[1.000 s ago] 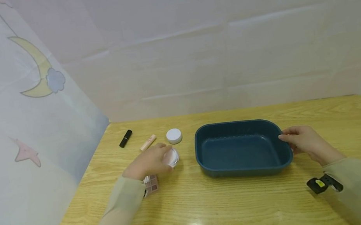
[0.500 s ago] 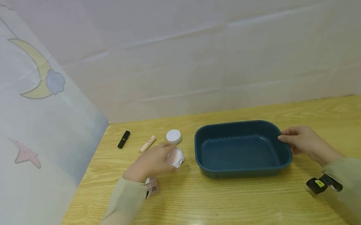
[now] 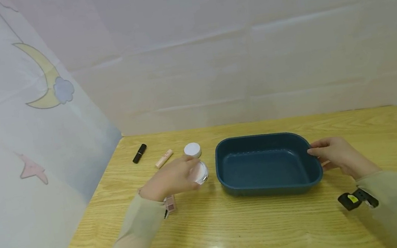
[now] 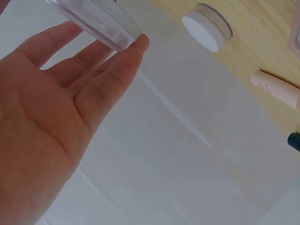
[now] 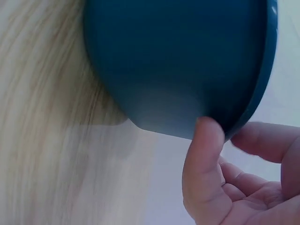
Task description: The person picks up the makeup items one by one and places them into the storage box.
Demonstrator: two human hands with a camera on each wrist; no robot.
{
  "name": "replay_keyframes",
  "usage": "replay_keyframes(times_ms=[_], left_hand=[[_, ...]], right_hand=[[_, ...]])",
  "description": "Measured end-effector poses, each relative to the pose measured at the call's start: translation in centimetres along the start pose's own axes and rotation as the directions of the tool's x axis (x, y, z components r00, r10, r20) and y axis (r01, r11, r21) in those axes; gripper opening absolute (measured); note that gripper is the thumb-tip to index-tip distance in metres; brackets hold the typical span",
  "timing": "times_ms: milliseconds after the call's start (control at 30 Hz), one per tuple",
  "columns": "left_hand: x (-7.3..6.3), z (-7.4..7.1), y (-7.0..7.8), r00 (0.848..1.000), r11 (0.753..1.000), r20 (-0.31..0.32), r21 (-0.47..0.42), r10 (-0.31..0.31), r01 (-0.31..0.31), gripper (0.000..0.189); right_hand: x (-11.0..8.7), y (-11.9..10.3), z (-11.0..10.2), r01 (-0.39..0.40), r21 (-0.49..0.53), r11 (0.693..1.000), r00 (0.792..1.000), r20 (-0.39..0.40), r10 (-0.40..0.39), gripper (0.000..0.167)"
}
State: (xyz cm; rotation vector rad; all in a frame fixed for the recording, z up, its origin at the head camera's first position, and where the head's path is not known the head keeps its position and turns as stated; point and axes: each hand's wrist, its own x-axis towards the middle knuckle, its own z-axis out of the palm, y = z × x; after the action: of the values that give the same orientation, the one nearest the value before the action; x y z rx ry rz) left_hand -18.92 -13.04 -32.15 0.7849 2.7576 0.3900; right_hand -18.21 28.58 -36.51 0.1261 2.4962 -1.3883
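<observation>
Between the thumb and fingers of my left hand (image 3: 173, 177) is a round, glossy makeup compact (image 3: 200, 173), held tilted just left of the basin. The left wrist view shows the compact's clear edge (image 4: 101, 23) at the fingertips. My right hand (image 3: 339, 158) pinches the right end of a dark blue rectangular basin (image 3: 268, 169), thumb and forefinger on its rim (image 5: 262, 89). Nothing lies inside the basin. Partly covered by the left wrist, a small eyeshadow palette (image 3: 170, 204) rests on the table.
Behind the left hand lie a white round jar (image 3: 192, 150), a pale pink tube (image 3: 164, 158) and a black lipstick-like tube (image 3: 139, 153). The wooden table (image 3: 262, 231) meets a pale cloth backdrop (image 3: 191, 77) at its back and left edges.
My left hand has carried the compact a little to the right, toward the basin. The right hand keeps its grip on the rim, and the basin stays in place.
</observation>
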Motion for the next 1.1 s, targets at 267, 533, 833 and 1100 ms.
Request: replay_keyframes(times_ms=[267,533,833,1100], left_hand=[[0.1,-0.2,0.6,1.000,1.000,-0.001,0.003,0.025,-0.025,0.068],[0.5,-0.5,1.2,0.998,0.998,0.014,0.019,0.054,-0.054,0.067],[1.2,-0.8,1.7,0.996,0.996,0.020,0.001,0.091,-0.091,0.066],[2.2,-0.8,2.5,0.996,0.997,0.038,0.013,0.082,-0.082,0.067]], right_hand=[[0.3,-0.2,-0.2,0.020,-0.007,1.000,1.000,-0.004,-0.020,0.047],[0.3,0.0,-0.1,0.008,0.006,1.000,1.000,-0.011,-0.008,0.046],[0.3,0.0,0.0,0.008,0.024,1.000,1.000,-0.003,-0.008,0.045],[0.2,0.1,-0.1,0.003,0.030,1.000,1.000,0.002,-0.003,0.045]])
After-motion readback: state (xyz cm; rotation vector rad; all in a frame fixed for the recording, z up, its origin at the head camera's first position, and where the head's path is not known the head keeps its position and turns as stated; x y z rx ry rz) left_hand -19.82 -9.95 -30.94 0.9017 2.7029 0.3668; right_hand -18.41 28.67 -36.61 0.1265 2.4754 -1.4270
